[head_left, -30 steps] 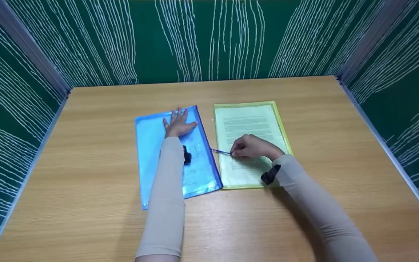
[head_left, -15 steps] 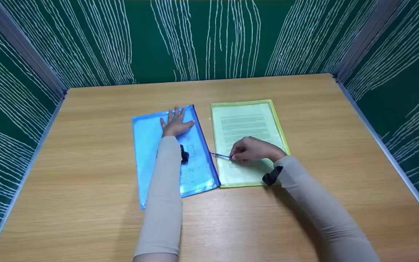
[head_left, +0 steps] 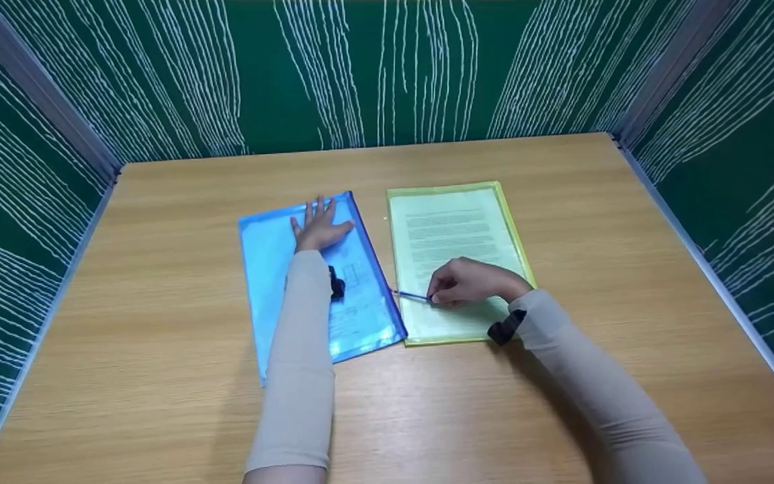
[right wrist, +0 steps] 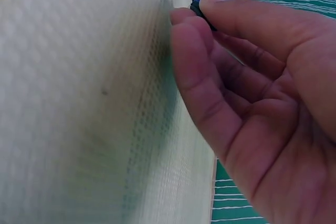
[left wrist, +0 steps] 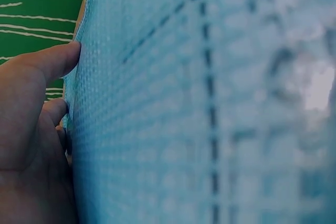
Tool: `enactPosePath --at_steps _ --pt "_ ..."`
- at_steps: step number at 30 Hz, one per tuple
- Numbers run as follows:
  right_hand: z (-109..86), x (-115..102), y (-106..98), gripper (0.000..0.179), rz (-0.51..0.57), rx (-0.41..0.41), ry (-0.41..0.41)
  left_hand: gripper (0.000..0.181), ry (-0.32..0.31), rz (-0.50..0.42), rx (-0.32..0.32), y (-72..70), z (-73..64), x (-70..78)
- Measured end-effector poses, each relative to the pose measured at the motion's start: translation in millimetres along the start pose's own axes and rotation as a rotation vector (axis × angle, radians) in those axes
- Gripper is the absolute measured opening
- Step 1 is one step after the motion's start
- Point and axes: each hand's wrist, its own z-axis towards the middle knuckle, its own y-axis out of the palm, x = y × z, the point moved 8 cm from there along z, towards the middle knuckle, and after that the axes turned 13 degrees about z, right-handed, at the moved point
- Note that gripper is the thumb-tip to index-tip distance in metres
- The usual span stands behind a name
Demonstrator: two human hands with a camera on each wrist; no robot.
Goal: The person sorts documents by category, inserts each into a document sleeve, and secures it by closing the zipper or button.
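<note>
A blue translucent mesh zip folder (head_left: 360, 316) with papers inside lies slightly turned on the table. My left hand (head_left: 320, 232) rests flat on its upper part with fingers spread; in the left wrist view, the fingers (left wrist: 58, 61) lie against the mesh. Along the folder's right side runs a dark blue zip edge (head_left: 375, 262). From that edge a thin blue zip pull (head_left: 412, 296) stretches right, and my right hand (head_left: 467, 281) pinches its dark end between thumb and fingertips. This hand is over a yellow-edged folder (head_left: 451, 198) holding a printed sheet.
The wooden table (head_left: 158, 282) surrounds both folders, whose near corners meet. Green walls (head_left: 420, 81) with white streaks enclose the table at the back and sides. A black wrist camera (head_left: 506, 327) is strapped at the right sleeve.
My right hand has moved toward the near end of the blue folder, the zip pull sliding along the zip edge with it. My left hand stays pressed on the folder, which has turned slightly.
</note>
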Motion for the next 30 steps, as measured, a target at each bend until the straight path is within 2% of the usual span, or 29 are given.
enactPosePath --at_steps 10,20,25,30 --pt "-10.7 0.9 8.1 0.011 0.009 -0.061 0.004 0.079 -0.045 0.012 0.000 -7.4 -0.2 -20.7" --pt "-20.0 0.8 15.1 0.010 0.034 -0.102 -0.061 0.080 -0.051 -0.006 -0.013 -14.0 -0.8 -36.7" --pt "-24.9 0.6 19.6 0.009 0.062 -0.128 -0.058 0.079 -0.057 -0.030 -0.018 -16.3 -2.8 -42.6" --pt "-27.0 1.8 26.6 0.009 0.094 -0.157 -0.042 0.078 -0.041 -0.026 -0.010 -16.2 -2.2 -41.7"
